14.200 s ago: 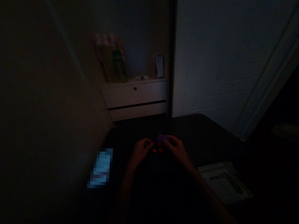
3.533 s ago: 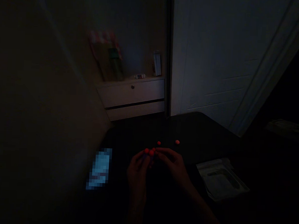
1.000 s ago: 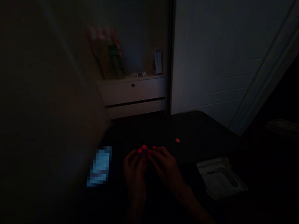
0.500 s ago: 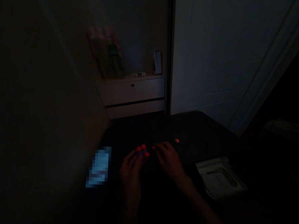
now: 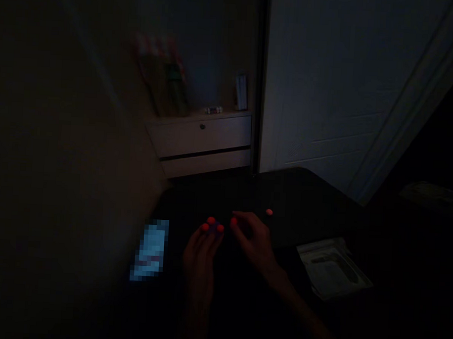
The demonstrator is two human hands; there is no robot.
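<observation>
Three red balls point(image 5: 211, 221) sit on a small purple piece point(image 5: 214, 226) just below the centre of the frame, clasped by the fingers and thumb of the left hand point(image 5: 200, 254). To its right, the right hand point(image 5: 256, 241) has thumb and fingertips closed around a single red ball point(image 5: 234, 221), apart from the purple piece. A pale pink ball point(image 5: 269, 212) lies on the dark table point(image 5: 297, 193), near the right hand's knuckles. Toward the lower left glows a pixelated bluish patch point(image 5: 152, 249); at lower right lies a clear packet point(image 5: 333, 271). A green bottle point(image 5: 175, 88) stands upper left of centre, above the drawers point(image 5: 209, 141).
</observation>
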